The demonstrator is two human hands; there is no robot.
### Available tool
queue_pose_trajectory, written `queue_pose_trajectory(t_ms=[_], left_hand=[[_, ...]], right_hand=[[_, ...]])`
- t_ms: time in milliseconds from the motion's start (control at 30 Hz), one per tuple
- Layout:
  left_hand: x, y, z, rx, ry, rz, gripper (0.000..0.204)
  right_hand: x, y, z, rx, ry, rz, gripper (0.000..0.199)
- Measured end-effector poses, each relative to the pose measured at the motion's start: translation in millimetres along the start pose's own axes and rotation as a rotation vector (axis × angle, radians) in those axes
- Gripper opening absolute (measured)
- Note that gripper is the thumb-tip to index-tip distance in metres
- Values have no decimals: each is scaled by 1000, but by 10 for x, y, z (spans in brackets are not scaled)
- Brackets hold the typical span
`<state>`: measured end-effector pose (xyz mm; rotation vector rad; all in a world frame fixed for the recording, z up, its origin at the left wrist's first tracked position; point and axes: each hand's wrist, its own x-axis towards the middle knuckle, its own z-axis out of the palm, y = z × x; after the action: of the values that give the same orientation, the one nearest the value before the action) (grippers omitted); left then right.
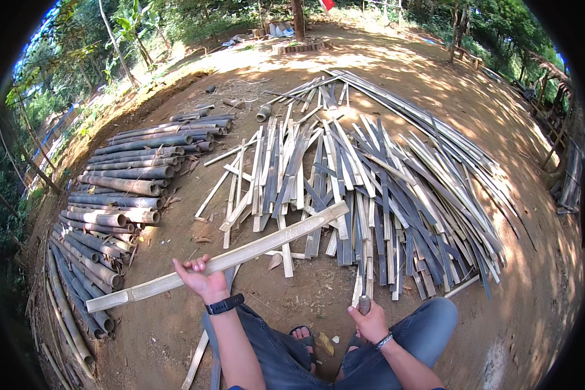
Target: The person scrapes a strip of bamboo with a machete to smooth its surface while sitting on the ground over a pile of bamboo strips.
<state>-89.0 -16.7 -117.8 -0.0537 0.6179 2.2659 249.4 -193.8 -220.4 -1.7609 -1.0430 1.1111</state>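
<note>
A long split bamboo slat (pixel 276 242), pale on its upward face, slants from lower left up to the middle of the view. My left hand (pixel 203 281) is closed around it left of its middle, palm turned up, with a dark band on the wrist. The slat's far end reaches over the heap of split bamboo strips (pixel 348 221). By my right knee, my right hand (pixel 370 323) grips a tool handle (pixel 364 304) with a rounded grey end. The rest of that tool is hidden, so I cannot tell its kind.
Whole bamboo poles (pixel 127 185) lie stacked along the left, with longer poles (pixel 68 312) nearer me. Long strips (pixel 435 140) fan out at the right. Another strip (pixel 195 364) lies beside my left leg. A tree trunk (pixel 298 19) stands at the back.
</note>
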Motion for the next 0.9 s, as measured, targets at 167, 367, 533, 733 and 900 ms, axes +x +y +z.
queue_pose_trajectory(t_ms=[167, 367, 533, 733, 900], left_hand=[[-174, 9, 110, -47, -58, -45, 43], [-312, -68, 138, -5, -155, -48, 44], [-399, -124, 180, 25, -149, -51, 46], [-400, -145, 169, 27, -184, -76, 44], [-416, -200, 141, 61, -208, -89, 40]], right_hand=[[-31, -231, 14, 123, 114, -56, 25], [-69, -266, 8, 77, 103, -96, 24], [-96, -275, 25, 76, 47, -85, 23], [-114, -300, 11, 86, 36, -69, 24], [-117, -313, 9, 99, 11, -14, 24]])
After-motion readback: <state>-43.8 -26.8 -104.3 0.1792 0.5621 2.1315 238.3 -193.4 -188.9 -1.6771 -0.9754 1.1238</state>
